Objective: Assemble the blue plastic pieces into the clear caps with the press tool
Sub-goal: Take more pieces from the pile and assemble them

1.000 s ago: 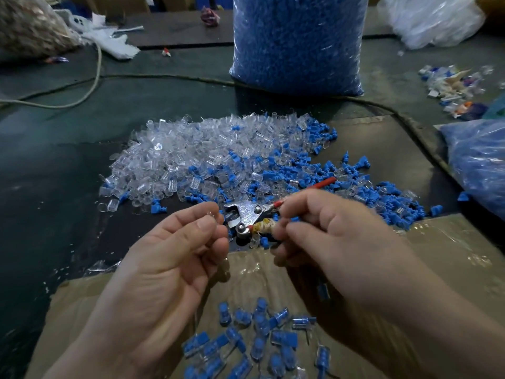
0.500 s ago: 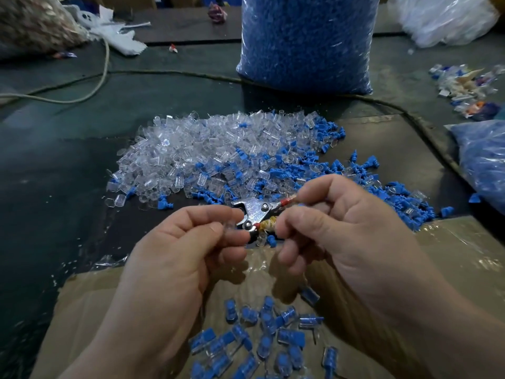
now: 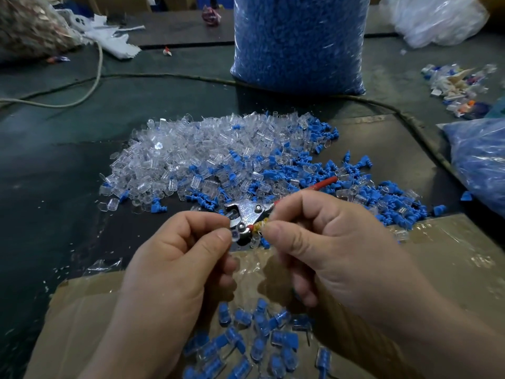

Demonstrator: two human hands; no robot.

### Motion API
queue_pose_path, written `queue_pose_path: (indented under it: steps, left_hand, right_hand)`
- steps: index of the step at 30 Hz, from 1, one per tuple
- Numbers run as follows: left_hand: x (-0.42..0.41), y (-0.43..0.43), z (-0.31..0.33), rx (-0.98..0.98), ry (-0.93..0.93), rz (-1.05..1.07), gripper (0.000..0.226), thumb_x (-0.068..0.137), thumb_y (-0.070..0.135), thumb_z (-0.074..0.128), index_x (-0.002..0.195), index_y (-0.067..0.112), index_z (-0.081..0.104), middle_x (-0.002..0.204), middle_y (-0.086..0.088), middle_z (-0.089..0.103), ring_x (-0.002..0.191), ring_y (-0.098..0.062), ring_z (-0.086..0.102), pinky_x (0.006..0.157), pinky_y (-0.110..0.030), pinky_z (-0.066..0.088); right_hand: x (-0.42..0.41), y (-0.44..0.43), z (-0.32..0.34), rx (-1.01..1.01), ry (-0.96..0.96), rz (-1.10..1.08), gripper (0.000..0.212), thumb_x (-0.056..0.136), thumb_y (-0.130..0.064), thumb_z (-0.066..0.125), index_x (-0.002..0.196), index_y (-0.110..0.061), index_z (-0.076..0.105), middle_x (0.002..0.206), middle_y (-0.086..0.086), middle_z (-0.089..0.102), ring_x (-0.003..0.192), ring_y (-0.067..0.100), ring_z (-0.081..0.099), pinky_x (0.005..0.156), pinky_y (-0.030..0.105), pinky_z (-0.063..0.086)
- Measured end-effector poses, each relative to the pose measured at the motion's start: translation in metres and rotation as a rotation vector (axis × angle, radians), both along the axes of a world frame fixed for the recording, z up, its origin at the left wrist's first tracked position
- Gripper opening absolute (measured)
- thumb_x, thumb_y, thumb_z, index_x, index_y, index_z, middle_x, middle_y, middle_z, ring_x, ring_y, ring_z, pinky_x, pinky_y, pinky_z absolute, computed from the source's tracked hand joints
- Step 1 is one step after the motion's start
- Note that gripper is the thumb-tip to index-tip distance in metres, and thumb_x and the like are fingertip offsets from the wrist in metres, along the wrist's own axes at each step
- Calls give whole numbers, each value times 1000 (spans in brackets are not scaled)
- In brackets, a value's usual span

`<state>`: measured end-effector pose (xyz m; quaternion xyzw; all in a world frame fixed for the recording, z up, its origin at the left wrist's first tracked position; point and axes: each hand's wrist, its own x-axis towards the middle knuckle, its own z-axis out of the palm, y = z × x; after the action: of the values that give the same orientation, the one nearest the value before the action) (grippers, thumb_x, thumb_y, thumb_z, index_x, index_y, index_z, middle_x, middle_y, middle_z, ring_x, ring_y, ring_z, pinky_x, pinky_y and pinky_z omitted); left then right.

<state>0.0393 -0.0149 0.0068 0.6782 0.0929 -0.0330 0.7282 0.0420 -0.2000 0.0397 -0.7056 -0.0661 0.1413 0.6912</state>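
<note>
Your left hand (image 3: 177, 263), in the lower middle of the frame, pinches one clear cap (image 3: 235, 237) between thumb and first finger. Just right of the cap is the silver nose of the press tool (image 3: 246, 213); I cannot tell if they touch. The tool's long line runs up and to the right, ending in a red handle (image 3: 323, 183). Your right hand (image 3: 328, 242) is curled round that tool. I think the cap goes into the nose next, so your left hand is the nearer one. Behind lie the pile of clear caps (image 3: 191, 157) and loose blue pieces (image 3: 388, 203) on the dark tabletop (image 3: 54, 173). Done ones (image 3: 259, 332) rest on cardboard (image 3: 437, 255) at the bottom
</note>
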Motion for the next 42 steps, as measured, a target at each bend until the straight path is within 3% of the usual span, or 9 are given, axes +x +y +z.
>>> queue_pose_path:
  steps: [4,9,12,17,27,35,37,39,42]
  left_hand:
    - [-3,-1,-5,148,-87,-29,10,81,26,73,88,33,74,64,-6,70,55,-18,67,56,-31,54]
    - [-5,-4,-2,297,-197,-60,12,76,41,71,88,42,72,71,8,73,58,-4,67,53,-16,52]
    - [-7,-5,1,300,-207,-72,32,61,58,63,88,43,72,69,8,72,58,-5,67,54,-17,53]
    - [-4,-4,-5,226,-191,-31,13,81,22,73,84,35,73,68,0,72,58,-12,69,51,-19,52]
    - [-3,-4,-4,-45,-108,-125,11,74,23,83,82,23,75,63,-12,67,54,-23,64,48,-29,51]
    - [-2,-6,-5,66,-120,-139,20,74,9,80,81,26,72,59,-6,64,46,-17,58,45,-27,50]
    - [0,-3,-7,105,-125,-101,28,80,0,74,80,28,70,56,-4,63,44,-17,57,43,-29,51]
    - [0,0,-5,117,-114,-89,27,82,2,73,80,29,70,54,-5,63,44,-18,58,43,-28,51]
    - [1,4,-1,98,-115,-89,25,83,4,72,82,29,70,54,-10,63,45,-20,58,46,-25,50]
  right_hand:
    - [-5,3,-3,-224,-215,25,13,94,-25,58,99,-36,63,81,-4,71,63,12,69,58,30,59]
    - [-5,6,-7,-705,-658,-4,12,94,-38,52,104,-39,57,84,-22,62,81,-6,57,71,15,46]
    - [-4,6,-10,-717,-693,-46,10,92,-41,52,101,-38,55,78,-21,59,76,-4,56,68,16,45]
    - [-4,6,-8,-672,-793,-40,10,93,-34,56,100,-31,62,86,-19,63,78,-2,59,65,17,47]
    - [-7,9,-2,-756,-743,2,18,96,-38,43,105,-32,58,83,-15,63,73,9,59,58,36,52]
    - [1,3,-6,-978,-815,37,31,90,-40,45,111,-27,63,113,-5,57,107,17,53,83,37,53]
    - [9,-6,-9,-1197,-696,20,50,86,-51,47,134,-39,41,147,-4,37,141,20,24,114,42,28]
    - [19,-17,-13,-1334,-512,7,75,84,-65,40,148,-44,6,162,-6,0,147,15,-15,116,38,-5]
    - [31,-25,-22,-1436,-400,56,86,77,-77,11,151,-38,-11,162,-8,-12,145,15,-23,116,38,-15]
